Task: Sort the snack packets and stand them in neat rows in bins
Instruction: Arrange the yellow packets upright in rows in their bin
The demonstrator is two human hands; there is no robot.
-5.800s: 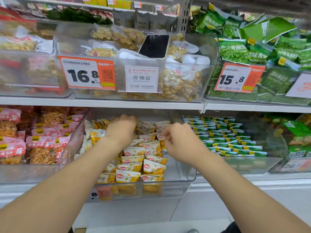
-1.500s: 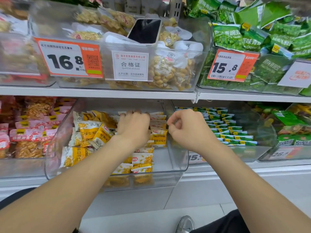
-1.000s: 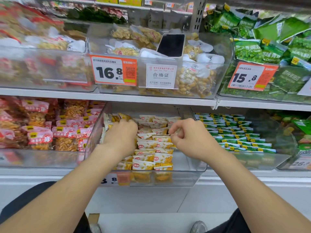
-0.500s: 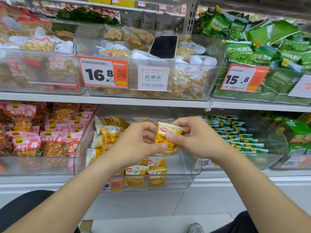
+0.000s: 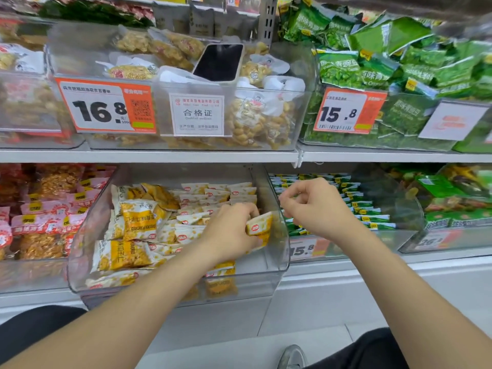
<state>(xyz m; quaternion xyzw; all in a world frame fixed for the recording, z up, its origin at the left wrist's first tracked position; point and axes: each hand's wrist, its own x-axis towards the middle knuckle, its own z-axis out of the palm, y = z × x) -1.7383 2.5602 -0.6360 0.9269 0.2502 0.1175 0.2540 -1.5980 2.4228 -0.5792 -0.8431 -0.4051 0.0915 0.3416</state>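
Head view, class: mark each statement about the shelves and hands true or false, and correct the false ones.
1. The left hand holds a yellow packet. True.
2. A phone lies on the packets in the upper middle bin. True.
3. The right hand grips a green packet. False: it holds nothing visible, fingers loosely curled.
4. The tag on the upper middle bin reads 26.8. False: it reads 16.8.
5. The green packets in the lower bin stand in rows. True.
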